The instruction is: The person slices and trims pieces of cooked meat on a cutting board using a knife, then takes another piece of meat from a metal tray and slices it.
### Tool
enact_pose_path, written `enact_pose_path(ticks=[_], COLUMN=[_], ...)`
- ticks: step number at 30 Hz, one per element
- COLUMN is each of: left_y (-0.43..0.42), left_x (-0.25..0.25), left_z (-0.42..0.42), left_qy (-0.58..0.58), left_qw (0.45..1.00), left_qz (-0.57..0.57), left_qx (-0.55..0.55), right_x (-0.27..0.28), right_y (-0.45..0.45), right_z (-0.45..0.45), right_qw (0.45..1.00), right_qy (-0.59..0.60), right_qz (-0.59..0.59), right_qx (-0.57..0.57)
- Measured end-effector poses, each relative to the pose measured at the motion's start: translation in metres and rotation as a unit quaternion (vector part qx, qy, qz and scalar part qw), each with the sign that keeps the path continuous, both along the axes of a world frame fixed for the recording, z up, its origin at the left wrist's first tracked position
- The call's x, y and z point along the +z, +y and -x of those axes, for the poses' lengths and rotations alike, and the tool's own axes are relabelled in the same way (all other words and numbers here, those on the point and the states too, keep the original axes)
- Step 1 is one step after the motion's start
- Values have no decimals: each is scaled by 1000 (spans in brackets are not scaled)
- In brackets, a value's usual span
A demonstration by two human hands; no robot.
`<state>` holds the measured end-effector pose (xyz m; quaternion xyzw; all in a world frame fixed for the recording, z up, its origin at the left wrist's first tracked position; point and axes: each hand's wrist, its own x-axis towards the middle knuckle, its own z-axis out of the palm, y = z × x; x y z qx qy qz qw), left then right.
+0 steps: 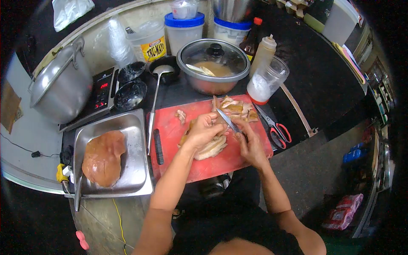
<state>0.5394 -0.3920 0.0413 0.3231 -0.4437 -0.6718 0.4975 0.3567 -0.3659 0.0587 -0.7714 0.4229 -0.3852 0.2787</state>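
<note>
A knife (228, 120) is in my right hand (252, 146), its blade pointing up and left over the red cutting board (176, 168). My left hand (205, 132) is closed beside the blade, its fingers bent and the thumb pressed toward them; whatever they pinch is hidden. Under and in front of that hand lies a pale piece of cooked-looking meat (211, 148). More cut meat with skin (236, 107) is heaped at the board's far right. One small scrap of meat (181, 116) sits apart at the far left.
A steel tray (142, 168) with a browned slab of meat (104, 158) stands left of the board. Behind are a lidded pot (214, 87), a ladle (158, 78) and a plastic container of white powder (264, 85). Red-handled scissors (276, 132) lie at the board's right edge.
</note>
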Motion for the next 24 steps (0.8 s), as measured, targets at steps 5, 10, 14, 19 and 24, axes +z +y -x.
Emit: enact_pose_path(ticks=[5,10,14,19,24], left_y=[0,4,4,2,-4], left_x=[4,8,10,8,-1], left_z=[0,2,0,1,-1], left_qy=[-33,-14,-71,-46,-21], left_qw=[999,1000,997,998,999], left_qz=[-11,-25,23,32,27], left_qx=[-10,-2,1,29,35], right_x=[-2,7,14,20,30], right_y=[-3,-4,-3,-5,-2], right_z=[3,11,17,19,18], right_qw=[999,998,999,997,992], right_qy=[-11,-53,-29,27,82], right_qz=[29,26,-25,-7,-33], right_qx=[-22,-36,-6,70,85])
